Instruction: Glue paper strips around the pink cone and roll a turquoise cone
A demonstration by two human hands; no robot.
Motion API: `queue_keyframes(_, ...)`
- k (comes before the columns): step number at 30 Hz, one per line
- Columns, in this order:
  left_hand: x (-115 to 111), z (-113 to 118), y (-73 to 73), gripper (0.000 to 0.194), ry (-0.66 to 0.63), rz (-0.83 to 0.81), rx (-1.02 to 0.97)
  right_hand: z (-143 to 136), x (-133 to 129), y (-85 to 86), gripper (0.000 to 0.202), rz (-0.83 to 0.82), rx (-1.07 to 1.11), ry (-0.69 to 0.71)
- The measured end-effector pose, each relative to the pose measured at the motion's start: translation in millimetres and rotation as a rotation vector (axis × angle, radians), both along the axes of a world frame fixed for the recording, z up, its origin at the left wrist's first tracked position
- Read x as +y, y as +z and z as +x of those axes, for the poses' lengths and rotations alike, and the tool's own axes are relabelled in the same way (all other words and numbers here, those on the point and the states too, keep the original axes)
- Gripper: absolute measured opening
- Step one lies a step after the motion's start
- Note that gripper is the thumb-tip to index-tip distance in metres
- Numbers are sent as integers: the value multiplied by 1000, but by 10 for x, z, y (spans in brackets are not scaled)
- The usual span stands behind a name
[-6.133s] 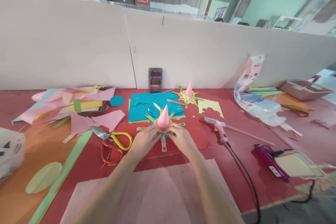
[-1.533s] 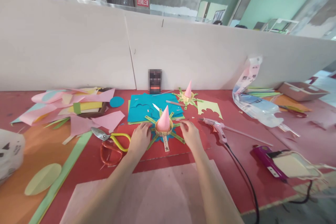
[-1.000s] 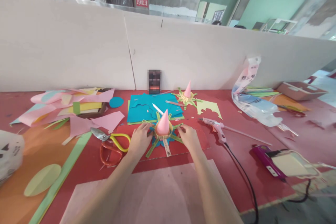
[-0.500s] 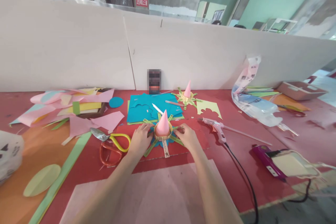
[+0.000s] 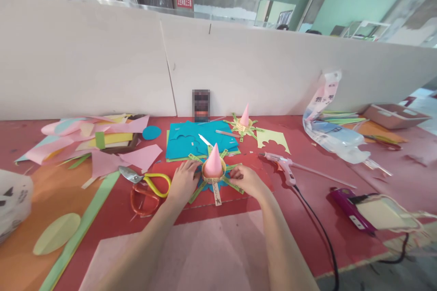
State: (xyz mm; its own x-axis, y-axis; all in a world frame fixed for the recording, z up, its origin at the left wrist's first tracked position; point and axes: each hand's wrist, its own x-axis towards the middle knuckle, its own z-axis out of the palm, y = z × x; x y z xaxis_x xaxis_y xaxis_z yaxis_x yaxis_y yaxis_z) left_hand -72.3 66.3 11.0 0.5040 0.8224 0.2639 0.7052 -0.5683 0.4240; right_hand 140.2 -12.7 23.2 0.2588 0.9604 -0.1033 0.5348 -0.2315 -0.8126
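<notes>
A paper craft stands before me, with a pink paper cone (image 5: 214,162) rising out of a round yellowish band (image 5: 213,180). Green strips with drawn marks and one pale strip (image 5: 217,194) spread out from the band. Under it a blue scalloped paper (image 5: 205,186) shows in part. My left hand (image 5: 186,179) is closed at the craft's left side, its fingertips partly hidden. On the opposite side my right hand (image 5: 248,181) has curled fingers pinched at the edge, between two green strips.
Behind are blue sheets (image 5: 180,145), a white pen (image 5: 205,140) and a similar pink-cone craft (image 5: 245,120). Scissors (image 5: 148,186) lie left, beside paper scraps (image 5: 139,159). To the right are a glue gun (image 5: 283,167) with its cord, a purple power strip (image 5: 351,211) and a plastic bag (image 5: 336,138).
My right hand has shifted slightly right and its fingers have come off the upper right green strip, which now shows more fully. My left hand stays at the craft's left side.
</notes>
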Motion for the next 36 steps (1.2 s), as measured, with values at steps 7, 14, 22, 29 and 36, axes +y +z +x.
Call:
queue_keyframes(7,0,3,10,30,25,14,-16,-17,18,52,24,68,-125,-78)
queue_keyframes(14,-20,32,62,43,-32,-39,-290,-100,131,10,25,292,-78,-202)
queue_keyframes(22,-118,81,66,55,-139,-141,-314,-203,164,-84,44,330,-27,-51)
queue_keyframes(29,-82,91,45,53,-156,-99,-271,-263,136,5,41,310,-68,7)
queue_keyframes(36,-68,91,29,51,-169,-81,-299,-262,137,2,38,297,-64,4)
